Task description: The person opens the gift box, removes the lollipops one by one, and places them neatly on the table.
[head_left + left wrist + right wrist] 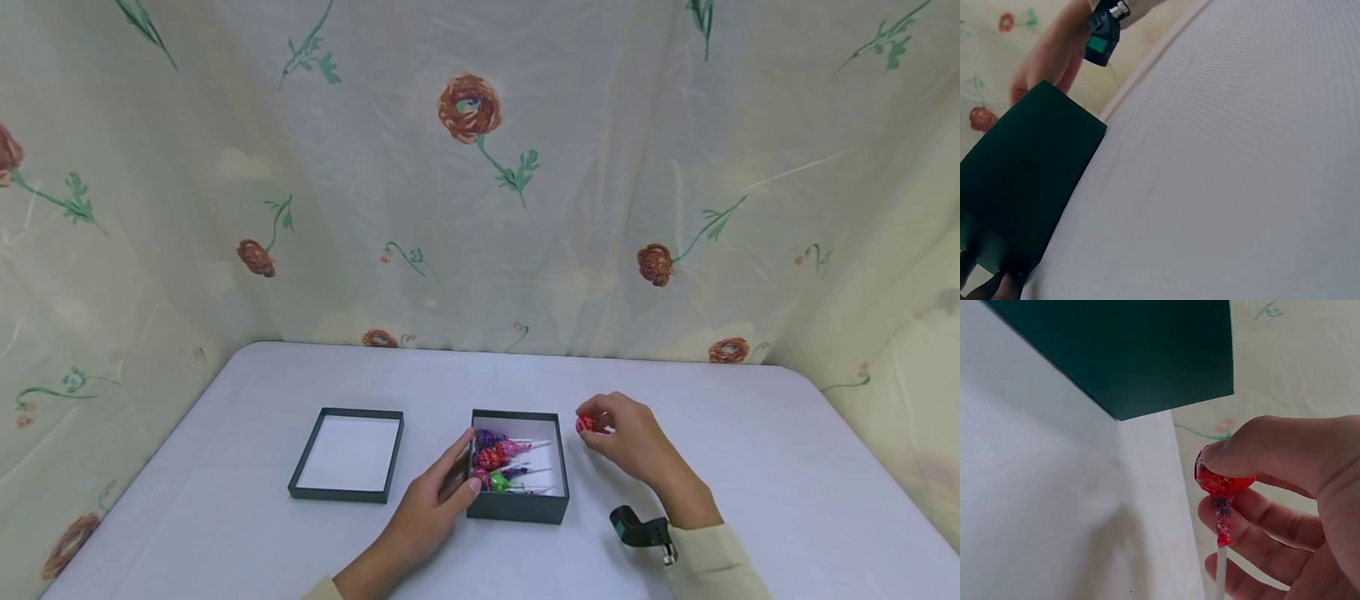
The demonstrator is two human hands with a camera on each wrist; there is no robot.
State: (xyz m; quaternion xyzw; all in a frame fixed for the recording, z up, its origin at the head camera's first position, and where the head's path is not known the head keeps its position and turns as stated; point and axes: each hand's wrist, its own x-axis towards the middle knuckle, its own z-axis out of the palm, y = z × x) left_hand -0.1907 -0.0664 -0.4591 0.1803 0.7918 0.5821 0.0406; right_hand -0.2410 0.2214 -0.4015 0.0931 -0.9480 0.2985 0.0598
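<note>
A dark green box (517, 508) stands on the table with several wrapped lollipops (491, 458) inside, their heads at the left and white sticks pointing right. My left hand (431, 508) grips the box's left side, thumb at the near left corner; in the left wrist view its fingertips show dark against the box (1035, 169). To the right of the box, my right hand (626, 437) pinches a red-wrapped lollipop (1225, 481) by its head between thumb and fingers. Its white stick (1221, 569) points down in the right wrist view.
A shallow dark green lid (348, 454) with a white inside lies left of the box. White cloth covers the table (225, 542), and a flower-patterned curtain (555, 250) hangs behind and at both sides. A small black device (641, 529) is worn at the right wrist.
</note>
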